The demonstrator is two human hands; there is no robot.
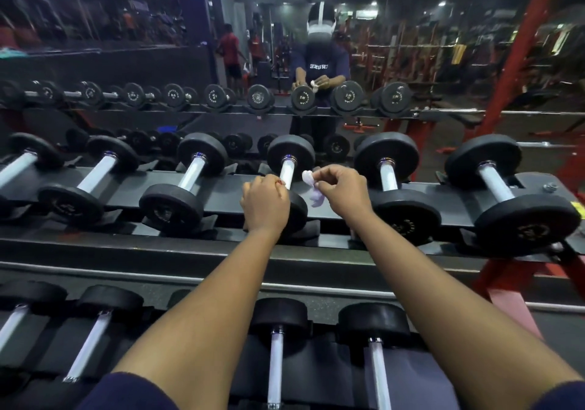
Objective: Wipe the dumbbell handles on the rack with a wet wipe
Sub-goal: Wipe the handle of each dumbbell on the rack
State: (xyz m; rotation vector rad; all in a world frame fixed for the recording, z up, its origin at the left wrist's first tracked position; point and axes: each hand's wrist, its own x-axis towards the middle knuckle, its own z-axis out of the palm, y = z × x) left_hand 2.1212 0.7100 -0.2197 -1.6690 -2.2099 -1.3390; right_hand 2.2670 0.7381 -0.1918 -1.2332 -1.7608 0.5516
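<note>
Left hand (pixel 264 202) gripping dumbbell handle (pixel 287 171), right hand (pixel 343 192) pinching wet wipe (pixel 312 189), plate lettering (pixel 405 226) illegible

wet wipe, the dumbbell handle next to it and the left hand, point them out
wet wipe (pixel 314 196): head view, on its hanging lower fold.
dumbbell handle (pixel 287 173): head view, on the bare white stretch of the shaft.
left hand (pixel 264 202): head view, on the back of the hand.
</note>
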